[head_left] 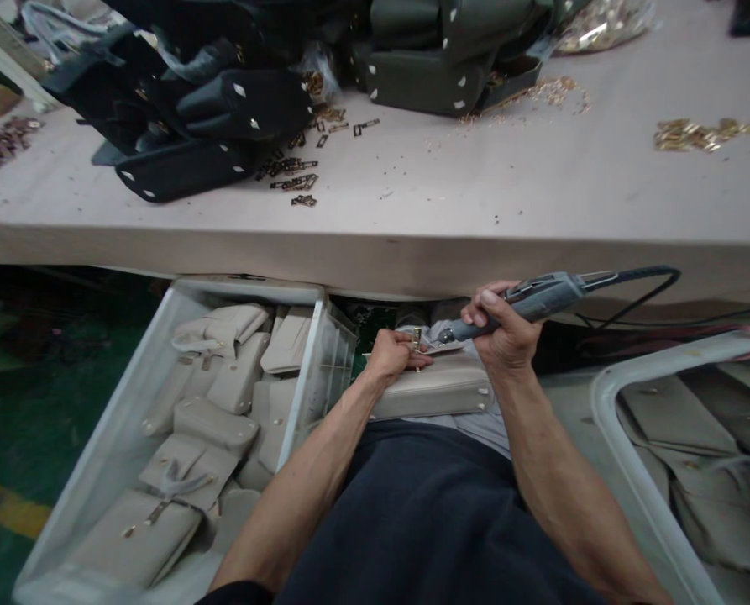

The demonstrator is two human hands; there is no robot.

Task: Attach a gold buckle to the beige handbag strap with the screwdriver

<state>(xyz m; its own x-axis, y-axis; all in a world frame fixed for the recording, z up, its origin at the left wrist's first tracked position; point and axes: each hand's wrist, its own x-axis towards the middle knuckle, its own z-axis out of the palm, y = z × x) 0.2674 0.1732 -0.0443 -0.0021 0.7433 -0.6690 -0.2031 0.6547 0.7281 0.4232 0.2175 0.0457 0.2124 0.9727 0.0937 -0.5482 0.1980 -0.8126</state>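
Observation:
A corded electric screwdriver (546, 296) lies in my right hand (506, 326), the fingers wrapped round its grey body. Its tip points left and down at the flap of a beige handbag (434, 391) on my lap. My left hand (392, 355) pinches the edge of that flap, where a small gold metal fitting (416, 338) shows beside the fingers. The screwdriver tip is close to this fitting; whether they touch I cannot tell. My left fingertips are partly hidden by the flap.
To my left stands a white bin (186, 290) of beige handbags; another bin (607, 391) with bags is on the right. Ahead, the table (375, 214) bears black bags (186, 168), a dark green bag (412, 80), dark clasps (296, 181) and gold fittings (695, 134). The screwdriver's cable (648, 273) trails right.

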